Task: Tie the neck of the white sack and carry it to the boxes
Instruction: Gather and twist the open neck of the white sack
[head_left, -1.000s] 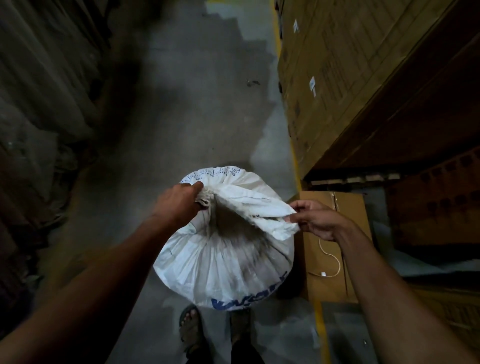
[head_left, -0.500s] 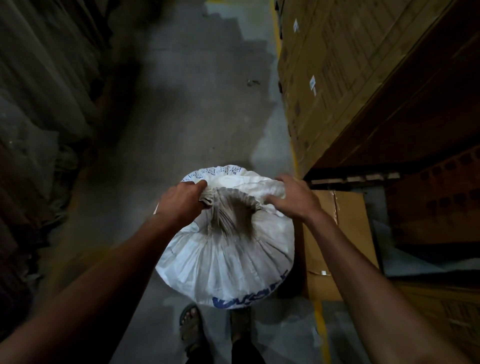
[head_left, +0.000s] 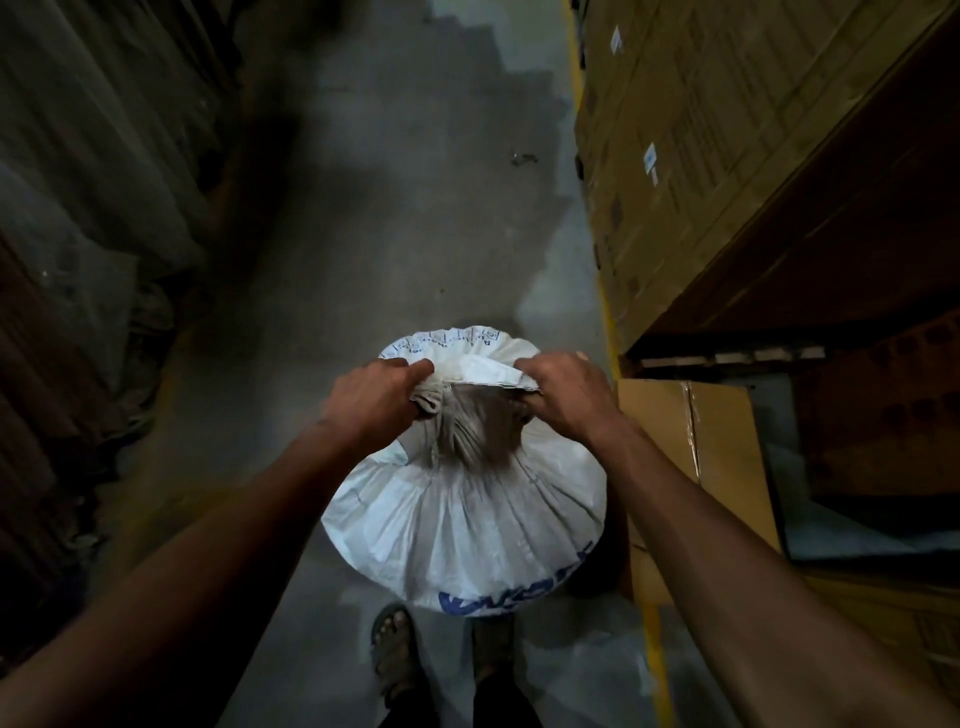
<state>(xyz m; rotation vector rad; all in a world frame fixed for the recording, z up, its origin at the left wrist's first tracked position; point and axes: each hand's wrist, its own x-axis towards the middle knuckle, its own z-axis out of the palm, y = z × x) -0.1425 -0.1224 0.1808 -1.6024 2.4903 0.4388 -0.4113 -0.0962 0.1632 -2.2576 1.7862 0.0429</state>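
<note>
Hands closing the sack's neck.

Left hand (head_left: 371, 402) is fisted round the gathered neck (head_left: 431, 402); right hand (head_left: 563, 397) pinches the loose flap, seemingly, in dim light. White sack (head_left: 467, 525) stands on the floor (head_left: 395, 234) beside the boxes (head_left: 691, 156). Best cinch tight, low against the bulge, before knotting.

Left hand (head_left: 375, 402) and right hand (head_left: 563, 397): bare, with no rings, watch or gloves; both forearms bare, no sleeves in view. Below the hands, open-toed sandals (head_left: 395, 652) on both feet, dark trouser legs (head_left: 501, 704) just beneath them.
</note>
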